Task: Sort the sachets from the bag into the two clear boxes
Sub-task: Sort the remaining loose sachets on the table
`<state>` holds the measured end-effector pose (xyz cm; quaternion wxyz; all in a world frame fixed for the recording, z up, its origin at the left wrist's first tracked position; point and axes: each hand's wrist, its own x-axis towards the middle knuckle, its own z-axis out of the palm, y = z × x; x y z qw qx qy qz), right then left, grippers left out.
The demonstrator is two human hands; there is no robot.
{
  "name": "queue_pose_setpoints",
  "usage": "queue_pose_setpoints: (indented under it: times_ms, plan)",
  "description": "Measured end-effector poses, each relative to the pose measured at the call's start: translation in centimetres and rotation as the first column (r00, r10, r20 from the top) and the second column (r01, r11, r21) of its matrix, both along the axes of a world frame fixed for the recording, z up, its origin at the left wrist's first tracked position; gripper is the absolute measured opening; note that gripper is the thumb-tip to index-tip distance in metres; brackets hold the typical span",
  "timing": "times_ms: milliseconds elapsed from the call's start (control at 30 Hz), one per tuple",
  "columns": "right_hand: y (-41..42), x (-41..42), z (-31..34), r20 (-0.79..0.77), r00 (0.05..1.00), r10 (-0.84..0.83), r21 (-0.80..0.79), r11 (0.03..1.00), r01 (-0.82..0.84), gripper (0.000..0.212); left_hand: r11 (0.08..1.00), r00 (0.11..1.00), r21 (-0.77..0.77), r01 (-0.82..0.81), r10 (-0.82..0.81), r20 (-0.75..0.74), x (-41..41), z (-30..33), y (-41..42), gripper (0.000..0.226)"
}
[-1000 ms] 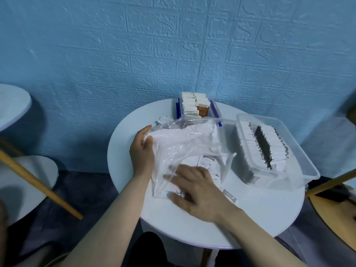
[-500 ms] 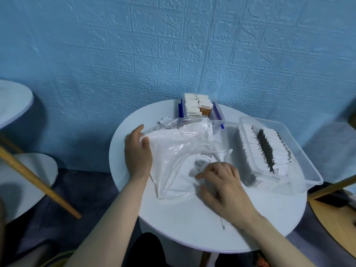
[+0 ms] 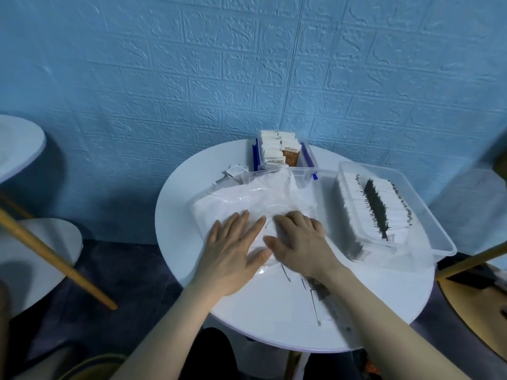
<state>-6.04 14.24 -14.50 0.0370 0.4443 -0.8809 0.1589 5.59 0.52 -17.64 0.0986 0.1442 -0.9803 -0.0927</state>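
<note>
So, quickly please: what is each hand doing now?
Left hand: open, flat on the plastic bag.
Right hand: open, pressing the bag, holding nothing.

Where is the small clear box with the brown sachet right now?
In the head view, the small clear box stands at the round table's far edge by the blue wall, just behind the plastic bag and left of the large clear box.

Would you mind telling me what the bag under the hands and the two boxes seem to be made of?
The bag looks like thin, soft plastic film: translucent, creased, with glossy highlights. The large box seems rigid clear plastic, since the sachet rows show through its smooth walls. The small box looks like the same clear plastic, with blue parts at its sides, probably plastic clips.
</note>
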Motion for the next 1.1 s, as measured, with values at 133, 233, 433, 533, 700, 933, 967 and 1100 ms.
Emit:
queue_pose_setpoints:
  times_ms: [133, 233, 433, 533, 700, 933, 967, 1100]
  plan:
    - [2.0, 0.9, 0.0, 0.008, 0.984, 0.18, -0.054, 0.982, -0.18, 0.034, 0.999, 1.0, -0.031, -0.023, 0.024, 0.01, -0.1, -0.4, -0.1, 0.069]
    - [3.5, 1.1, 0.1, -0.058, 0.978, 0.202, -0.086, 0.975, -0.206, 0.025, 0.998, 0.999, -0.031, -0.046, 0.047, 0.012, 0.0, -0.4, 0.0, 0.071]
    - [5.2, 0.6, -0.3, -0.102, 0.969, 0.224, -0.216, 0.946, -0.241, 0.013, 0.991, 0.991, -0.019, -0.134, 0.135, 0.021, 1.5, -0.6, 0.5, 0.072]
    - [4.6, 0.7, 0.1, -0.135, 0.969, 0.205, -0.228, 0.946, -0.232, 0.006, 0.982, 0.982, -0.03, -0.188, 0.189, 0.018, 2.3, -0.6, 0.6, 0.071]
    - [4.6, 0.8, 1.5, -0.088, 0.975, 0.204, -0.288, 0.932, -0.221, 0.024, 0.973, 0.973, -0.033, -0.23, 0.231, 0.03, 2.5, -0.2, 0.8, 0.07]
    - [3.0, 2.2, -0.2, -0.015, 0.972, 0.235, 0.069, 0.97, -0.233, 0.051, 0.975, 0.973, -0.033, -0.221, 0.223, 0.064, 2.5, -0.4, 1.4, 0.069]
    - [3.0, 2.5, -0.4, -0.03, 0.967, 0.253, 0.03, 0.967, -0.252, 0.045, 0.971, 0.97, -0.037, -0.234, 0.236, 0.063, 2.7, -0.4, 1.5, 0.069]
    - [4.8, 3.2, -1.1, -0.118, 0.931, 0.345, -0.089, 0.93, -0.356, 0.028, 0.955, 0.955, -0.048, -0.292, 0.294, 0.038, 3.3, -0.2, 1.7, 0.068]
